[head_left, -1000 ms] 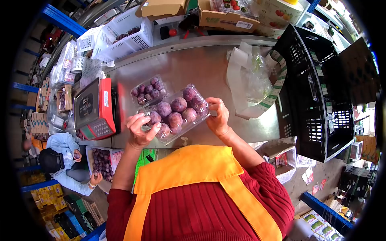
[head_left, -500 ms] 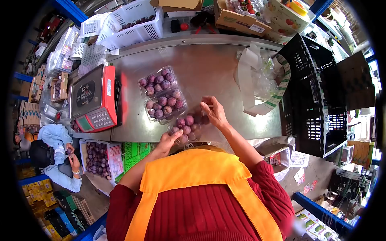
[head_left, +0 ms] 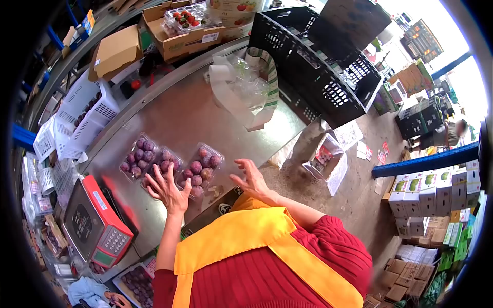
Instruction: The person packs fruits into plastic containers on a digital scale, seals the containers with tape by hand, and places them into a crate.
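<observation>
Three clear plastic packs of purple plums lie in a row on the metal table (head_left: 154,110): a left pack (head_left: 139,155), a middle pack (head_left: 165,158) and a right pack (head_left: 203,167). My left hand (head_left: 170,191) has its fingers spread over the near part of the middle pack, beside the right pack; whether it touches them is hard to tell. To the right of the right pack, my right hand (head_left: 252,179) is apart from it, fingers open and holding nothing.
A red scale (head_left: 100,220) stands at the left. Plastic bags and a paper roll (head_left: 246,90) lie toward the back, beside black crates (head_left: 313,66). White basket (head_left: 84,118) and cardboard boxes (head_left: 117,51) line the far edge. A co-worker's sleeve (head_left: 87,291) shows at lower left.
The view has turned to the right. The pack that was near the table's edge now lies beside the other two, and my hands are off it, fingers spread.
</observation>
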A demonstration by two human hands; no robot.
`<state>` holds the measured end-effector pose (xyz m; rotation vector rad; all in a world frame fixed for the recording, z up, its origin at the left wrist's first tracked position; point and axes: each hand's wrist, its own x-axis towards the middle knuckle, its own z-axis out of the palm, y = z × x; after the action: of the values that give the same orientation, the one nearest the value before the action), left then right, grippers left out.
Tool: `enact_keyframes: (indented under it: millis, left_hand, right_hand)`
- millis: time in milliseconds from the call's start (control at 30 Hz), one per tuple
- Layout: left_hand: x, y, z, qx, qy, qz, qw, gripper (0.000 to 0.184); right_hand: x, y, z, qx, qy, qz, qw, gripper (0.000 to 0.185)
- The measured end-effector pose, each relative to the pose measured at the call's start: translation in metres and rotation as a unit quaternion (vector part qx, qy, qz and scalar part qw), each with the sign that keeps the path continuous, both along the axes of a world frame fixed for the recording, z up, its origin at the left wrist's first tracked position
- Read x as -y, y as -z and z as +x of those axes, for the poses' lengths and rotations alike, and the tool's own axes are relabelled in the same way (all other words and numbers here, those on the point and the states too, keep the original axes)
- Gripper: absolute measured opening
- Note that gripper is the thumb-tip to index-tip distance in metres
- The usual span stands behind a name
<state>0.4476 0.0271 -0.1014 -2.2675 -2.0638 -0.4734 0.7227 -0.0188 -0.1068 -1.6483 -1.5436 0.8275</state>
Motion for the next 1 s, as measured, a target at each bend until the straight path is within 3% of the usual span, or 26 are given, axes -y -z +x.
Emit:
enact_keyframes:
  millis: [167,233,333,433,467,567,600,667,733,767,833,900,933,1000]
  left_hand:
    - [-0.058,0.006,-0.005,0.004,-0.015,-0.001,1.0,0.075]
    - [-0.08,0.009,-0.012,0.003,-0.003,-0.004,1.0,0.077]
    - [-0.094,0.004,-0.016,0.027,-0.002,-0.033,0.999,0.077]
    - [-0.091,0.002,-0.011,0.035,-0.008,-0.045,0.998,0.076]
    - [-0.088,0.0,-0.007,0.043,-0.015,-0.051,0.998,0.074]
    - [-0.086,0.003,0.0,0.079,-0.018,-0.019,0.997,0.071]
    - [-0.086,0.002,0.004,0.09,-0.023,-0.012,0.996,0.069]
    - [-0.082,0.002,0.019,0.151,-0.034,0.061,0.986,0.053]
    - [-0.077,-0.003,0.041,0.205,-0.057,0.13,0.969,0.04]
    - [-0.067,-0.004,0.048,0.209,-0.055,0.132,0.967,0.042]
    - [-0.04,-0.008,0.071,0.143,-0.095,0.104,0.98,0.047]
    - [-0.019,-0.005,0.081,0.093,-0.112,0.033,0.989,0.054]
    - [-0.013,0.003,0.08,0.2,-0.094,0.013,0.975,0.058]
    - [-0.006,0.003,0.088,0.207,-0.125,0.018,0.97,0.063]
  right_hand:
    - [-0.026,0.006,0.084,-0.028,0.187,0.014,0.982,0.027]
    - [-0.046,-0.002,0.116,0.056,0.207,0.067,0.974,0.022]
    - [-0.077,-0.021,0.144,0.048,0.155,0.059,0.985,0.018]
    - [-0.118,-0.037,0.144,0.078,0.066,0.142,0.985,0.013]
    - [-0.136,-0.035,0.138,0.03,0.027,0.169,0.985,0.014]
    - [-0.203,-0.049,0.097,0.015,-0.107,0.151,0.983,0.014]
    - [-0.232,-0.044,0.081,0.06,-0.163,0.189,0.967,0.012]
    - [-0.29,-0.022,0.052,0.063,-0.212,0.202,0.954,0.012]
    - [-0.359,0.03,0.032,0.178,-0.182,0.179,0.95,0.009]
    - [-0.389,0.048,0.022,0.24,-0.155,0.148,0.947,0.008]
    - [-0.417,0.062,0.027,0.398,-0.065,0.24,0.883,0.009]
    - [-0.432,0.07,0.038,0.471,-0.032,0.309,0.825,0.012]
    - [-0.437,0.068,0.043,0.494,-0.092,0.239,0.831,0.014]
    - [-0.449,0.07,0.047,0.529,-0.144,0.262,0.794,0.02]
